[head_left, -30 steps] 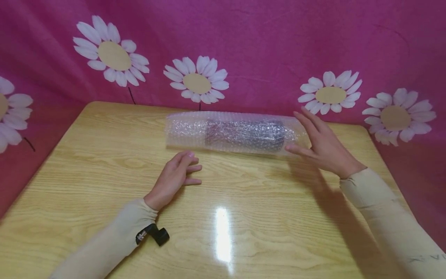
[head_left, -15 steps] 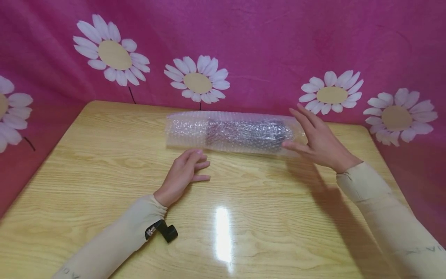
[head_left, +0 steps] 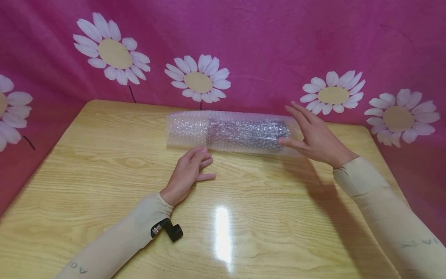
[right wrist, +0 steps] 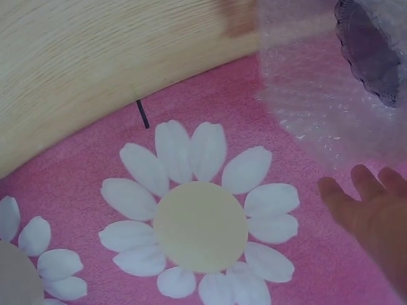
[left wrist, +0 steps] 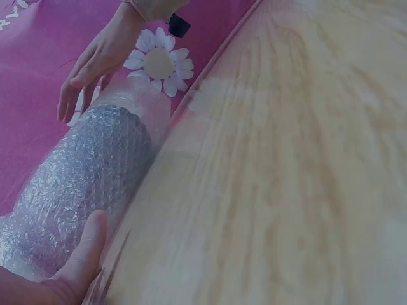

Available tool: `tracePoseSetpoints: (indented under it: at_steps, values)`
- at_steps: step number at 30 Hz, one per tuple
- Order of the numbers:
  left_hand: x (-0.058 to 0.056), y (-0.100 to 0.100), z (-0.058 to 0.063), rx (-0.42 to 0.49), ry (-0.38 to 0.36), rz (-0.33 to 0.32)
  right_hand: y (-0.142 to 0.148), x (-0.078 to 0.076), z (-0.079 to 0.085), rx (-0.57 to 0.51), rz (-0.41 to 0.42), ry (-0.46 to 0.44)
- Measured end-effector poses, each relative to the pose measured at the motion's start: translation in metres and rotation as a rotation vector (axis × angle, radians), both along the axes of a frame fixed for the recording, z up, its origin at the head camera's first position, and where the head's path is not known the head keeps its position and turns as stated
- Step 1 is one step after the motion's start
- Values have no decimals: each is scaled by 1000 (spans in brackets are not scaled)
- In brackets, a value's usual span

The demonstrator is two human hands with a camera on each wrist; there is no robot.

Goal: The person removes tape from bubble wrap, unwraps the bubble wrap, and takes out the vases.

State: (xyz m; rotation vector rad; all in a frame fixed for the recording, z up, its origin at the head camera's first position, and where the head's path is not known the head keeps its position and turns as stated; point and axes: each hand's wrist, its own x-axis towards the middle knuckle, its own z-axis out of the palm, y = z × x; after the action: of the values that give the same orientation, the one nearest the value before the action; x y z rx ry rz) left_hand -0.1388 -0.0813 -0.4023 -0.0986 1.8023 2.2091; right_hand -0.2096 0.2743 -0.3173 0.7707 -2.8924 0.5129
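A bubble-wrap roll lies lengthwise across the back of the table. Inside its middle and right part shows a dark, see-through object with a scalloped rim; its kind is blurred by the wrap. My left hand is at the roll's front edge, thumb uppermost and fingers loosely extended; whether it touches the wrap I cannot tell. Over the right end, my right hand has its thumb in front and its fingers spread above and behind. The right wrist view shows these fingers apart from the wrap's loose end.
The wooden table carries a bright light reflection toward its front. Close behind the roll hangs a magenta cloth printed with white daisies. A small black device is strapped at the left sleeve.
My left hand has moved right and slightly forward, up to the roll's front edge. The right hand has shifted a little to the left over the roll's end. The roll lies almost where it was.
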Motion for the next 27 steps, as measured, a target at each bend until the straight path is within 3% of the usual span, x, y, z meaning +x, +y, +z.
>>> tracePoseSetpoints:
  at_steps: [14,21,27]
  values:
    - [-4,8,-2,52,-24,25,-12,-13,0,23,29,-31]
    - [-3,18,-1,64,-22,-8,-20,-18,-1,59,55,-25]
    - [-3,28,-4,83,-62,-41,-26,-22,0,74,57,-64]
